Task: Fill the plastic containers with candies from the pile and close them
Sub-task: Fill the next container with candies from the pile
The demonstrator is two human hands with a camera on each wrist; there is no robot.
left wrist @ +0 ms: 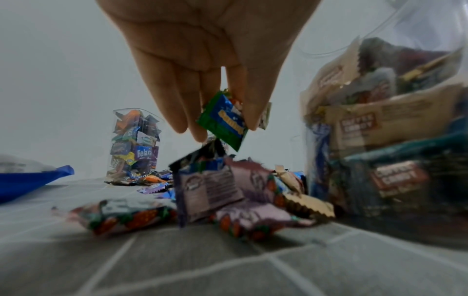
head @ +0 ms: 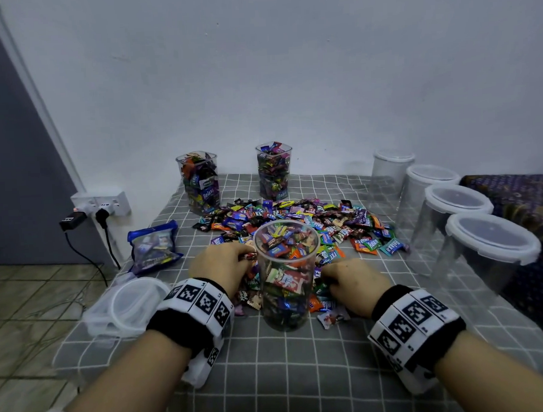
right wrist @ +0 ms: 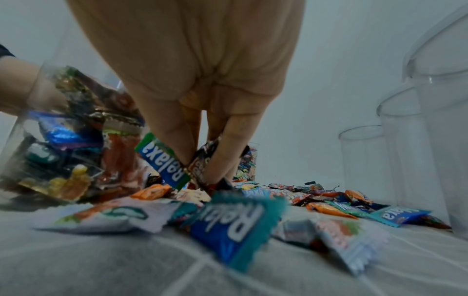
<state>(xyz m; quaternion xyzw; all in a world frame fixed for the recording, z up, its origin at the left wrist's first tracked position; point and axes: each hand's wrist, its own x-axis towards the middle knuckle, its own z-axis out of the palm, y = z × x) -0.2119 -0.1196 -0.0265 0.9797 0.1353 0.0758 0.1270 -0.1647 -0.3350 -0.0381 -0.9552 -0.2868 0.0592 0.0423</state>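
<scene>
Scene: a surface (head: 302, 375) under a grey checked cloth, seen from above by the person at work, with a white wall at the far side.
Open container: a clear round container (head: 287, 298) stands upright in the near middle, lidless, candies heaped close to its rim.
Candy pile: a pile (head: 311, 222) of wrapped candies lies just beyond and around the open container, spreading right.
Left hand: the left hand (head: 223, 265) is down at the container's left side, fingers bent, pinching a green and blue candy (left wrist: 222, 122) between fingertips and thumb.
Right hand: the right hand (head: 354, 284) is low at the container's right side, fingers dug into the pile and closed on a green and blue Relaxa candy (right wrist: 163, 162) and a dark brown one.
Filled containers: two square containers (head: 199, 181) stand at the far side, full, no lids on them.
Empty containers: four lidded round ones (head: 484, 255) line the right edge.
Loose lid: a clear lid (head: 128, 305) lies near left, beside a blue bag (head: 153, 246).
Step in hand: probably topping up the middle container.
Doing it well: lift each small grab straight over the rim and let go inside; stop below the rim so the lid can seat, and avoid knocking the tall container with either wrist.
</scene>
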